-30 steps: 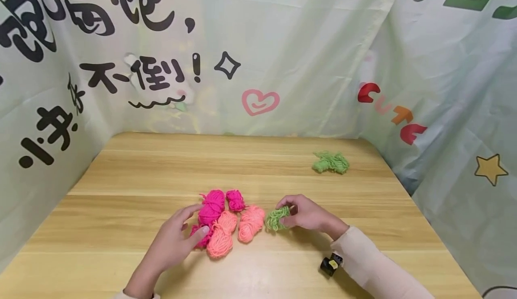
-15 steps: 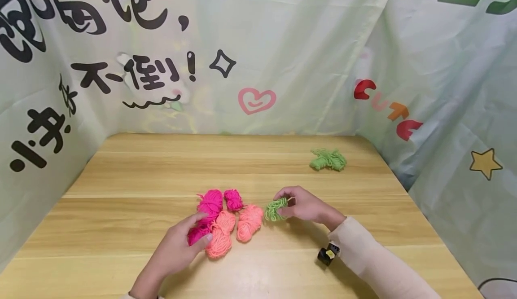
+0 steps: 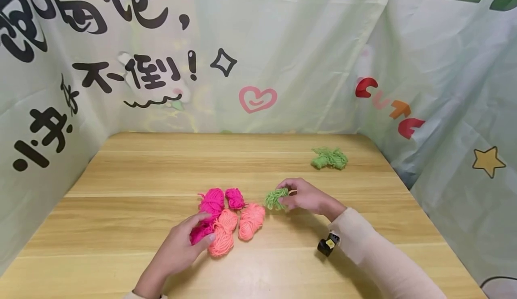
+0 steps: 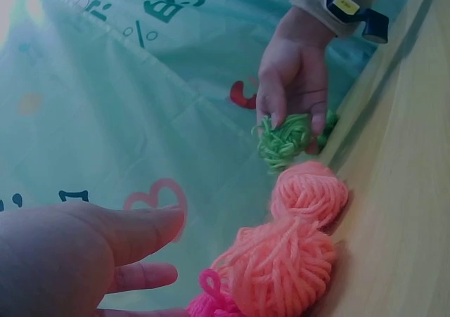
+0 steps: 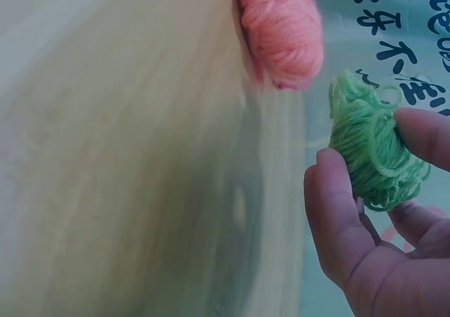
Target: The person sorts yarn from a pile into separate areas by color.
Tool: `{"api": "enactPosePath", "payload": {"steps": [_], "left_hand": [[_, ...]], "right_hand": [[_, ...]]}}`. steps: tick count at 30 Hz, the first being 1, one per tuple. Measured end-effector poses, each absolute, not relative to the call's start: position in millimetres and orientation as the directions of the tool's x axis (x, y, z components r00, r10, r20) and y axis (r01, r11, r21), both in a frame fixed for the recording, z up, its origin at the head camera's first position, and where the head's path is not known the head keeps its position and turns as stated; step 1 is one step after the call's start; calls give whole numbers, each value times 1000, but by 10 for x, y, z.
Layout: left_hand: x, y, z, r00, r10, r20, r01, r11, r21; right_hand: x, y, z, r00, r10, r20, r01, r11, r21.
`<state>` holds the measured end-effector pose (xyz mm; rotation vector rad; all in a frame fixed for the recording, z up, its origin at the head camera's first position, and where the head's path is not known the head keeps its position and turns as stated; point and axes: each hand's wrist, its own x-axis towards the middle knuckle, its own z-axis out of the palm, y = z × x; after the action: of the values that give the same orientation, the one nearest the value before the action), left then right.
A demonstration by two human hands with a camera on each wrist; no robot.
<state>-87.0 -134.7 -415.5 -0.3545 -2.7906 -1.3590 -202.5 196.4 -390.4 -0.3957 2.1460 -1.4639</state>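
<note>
Between the thumb and fingers of my right hand (image 3: 304, 196) is a small bundle of green yarn (image 5: 376, 145), pinched above the table, just right of the coral yarn. My left hand (image 3: 179, 245) lies beside the magenta yarn (image 3: 211, 201), its fingers loosely extended and the thumb overlapping the edge of a coral yarn skein (image 3: 221, 240). A second coral skein (image 3: 251, 222) sits to the right, and a small magenta ball (image 3: 234, 199) behind. Part of another magenta bundle (image 3: 199, 235) shows between the left thumb and fingers.
Farther back on the right of the wooden table (image 3: 161, 164) lies another green yarn bundle (image 3: 329, 158). Printed cloth (image 3: 307, 43) hangs along the back and sides. A small black device (image 3: 328, 244) is fixed at the right wrist.
My right hand has moved slightly away from me, taking the green yarn farther back past the coral skein. The left fingers have shifted a little nearer along the magenta yarn.
</note>
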Motion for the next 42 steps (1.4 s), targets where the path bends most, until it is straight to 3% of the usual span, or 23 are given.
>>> {"api": "enactPosePath", "payload": {"steps": [42], "left_hand": [[-845,-1353,-4202,-979,173,106,191,611,769]], "right_hand": [[-2654,2120,-3978,-920,-284,-271,171,332,-928]]}}
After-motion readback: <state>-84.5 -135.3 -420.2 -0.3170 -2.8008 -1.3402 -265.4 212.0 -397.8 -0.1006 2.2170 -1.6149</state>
